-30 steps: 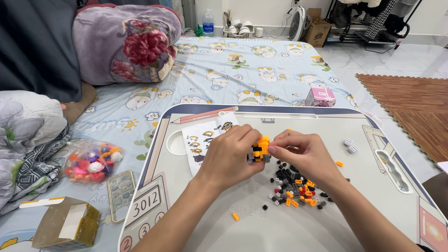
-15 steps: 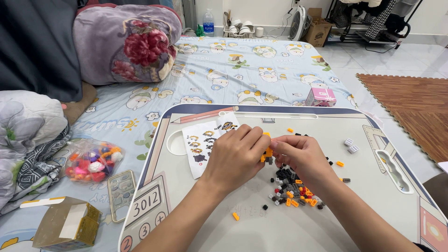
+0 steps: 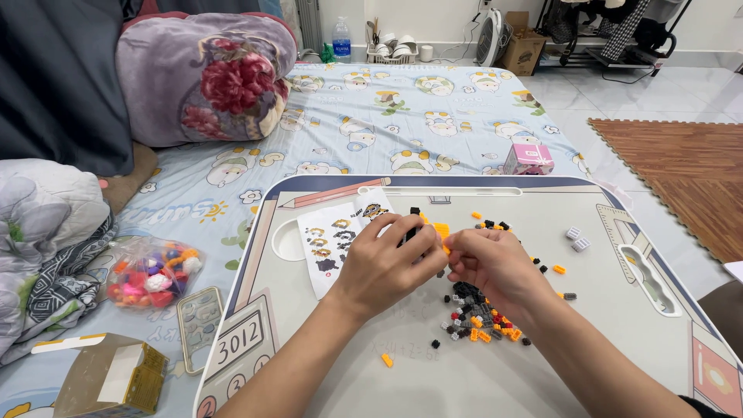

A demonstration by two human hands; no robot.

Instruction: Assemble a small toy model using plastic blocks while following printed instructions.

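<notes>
My left hand (image 3: 385, 265) and my right hand (image 3: 495, 267) meet over the middle of a grey lap table (image 3: 348, 371). Between their fingertips is a small orange and black brick model (image 3: 438, 231); both hands pinch it. A pile of tiny black, grey, orange and red bricks (image 3: 474, 317) lies just below my right hand. A white instruction sheet (image 3: 329, 240) with small pictures lies left of my left hand. A single orange brick (image 3: 387, 360) lies near the front, by my left forearm.
Two small grey blocks (image 3: 576, 238) sit at the table's right. A pink box (image 3: 529, 159) rests on the patterned bedsheet beyond. Left of the table are a bag of coloured pieces (image 3: 151, 272), a phone (image 3: 200, 317) and an open cardboard box (image 3: 112, 379). Pillows lie far left.
Both hands have shifted slightly up the table with the small model between them; a few loose bricks beyond them have come into sight. The pile stays in place.
</notes>
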